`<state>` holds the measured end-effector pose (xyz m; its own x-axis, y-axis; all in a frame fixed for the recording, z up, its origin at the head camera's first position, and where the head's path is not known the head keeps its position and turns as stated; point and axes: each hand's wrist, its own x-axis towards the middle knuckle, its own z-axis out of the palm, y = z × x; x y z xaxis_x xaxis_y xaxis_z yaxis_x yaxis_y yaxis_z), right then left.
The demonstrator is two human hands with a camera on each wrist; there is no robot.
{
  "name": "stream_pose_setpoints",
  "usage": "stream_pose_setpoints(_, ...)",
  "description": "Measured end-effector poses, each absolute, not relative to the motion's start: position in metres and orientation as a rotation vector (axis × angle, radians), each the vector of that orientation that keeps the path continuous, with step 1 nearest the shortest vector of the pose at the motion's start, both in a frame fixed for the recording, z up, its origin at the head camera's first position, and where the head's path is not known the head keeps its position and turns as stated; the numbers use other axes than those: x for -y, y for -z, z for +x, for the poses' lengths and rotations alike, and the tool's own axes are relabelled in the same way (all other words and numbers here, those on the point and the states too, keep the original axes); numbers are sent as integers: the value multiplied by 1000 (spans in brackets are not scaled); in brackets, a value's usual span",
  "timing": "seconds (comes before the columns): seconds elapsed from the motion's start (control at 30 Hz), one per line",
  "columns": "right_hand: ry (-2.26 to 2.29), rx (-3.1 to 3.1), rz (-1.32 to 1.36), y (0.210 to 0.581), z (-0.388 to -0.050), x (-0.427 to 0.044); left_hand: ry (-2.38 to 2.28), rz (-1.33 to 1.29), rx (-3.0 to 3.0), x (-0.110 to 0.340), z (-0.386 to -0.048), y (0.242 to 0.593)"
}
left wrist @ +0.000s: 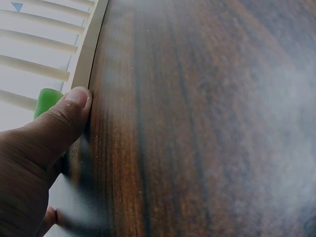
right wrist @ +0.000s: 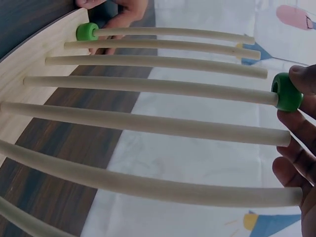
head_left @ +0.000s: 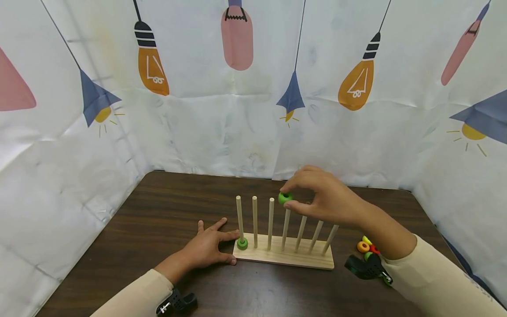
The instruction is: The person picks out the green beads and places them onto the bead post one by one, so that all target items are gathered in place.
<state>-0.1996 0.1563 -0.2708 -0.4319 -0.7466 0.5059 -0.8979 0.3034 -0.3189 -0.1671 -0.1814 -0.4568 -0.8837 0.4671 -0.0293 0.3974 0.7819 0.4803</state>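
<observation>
A pale wooden board [head_left: 277, 257] with several upright pegs stands on the table. One green ring [head_left: 242, 244] sits at the foot of the leftmost peg. My right hand [head_left: 322, 196] pinches a second green ring [right wrist: 288, 93] between thumb and fingers, at the tip of the fourth peg from the left [right wrist: 197, 91]. In the right wrist view the peg's end meets the ring's hole. My left hand [head_left: 203, 246] rests at the board's left end, fingers spread, its thumb [left wrist: 74, 103] against the front corner.
Right of the board, partly behind my right forearm, lies a small group of beads: an orange ring [head_left: 362, 247], a yellow one [head_left: 366, 240], a red one [head_left: 374, 249] and green ones. The dark wooden table [head_left: 178, 193] is bordered by a printed white cloth [head_left: 198, 132].
</observation>
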Motion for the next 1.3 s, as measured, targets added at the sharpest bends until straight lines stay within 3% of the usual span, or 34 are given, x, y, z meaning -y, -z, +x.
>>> stream_pose_setpoints(1.3,-805,2366,1496,269,-202,-113,-700,711,-2837,181,-168,456)
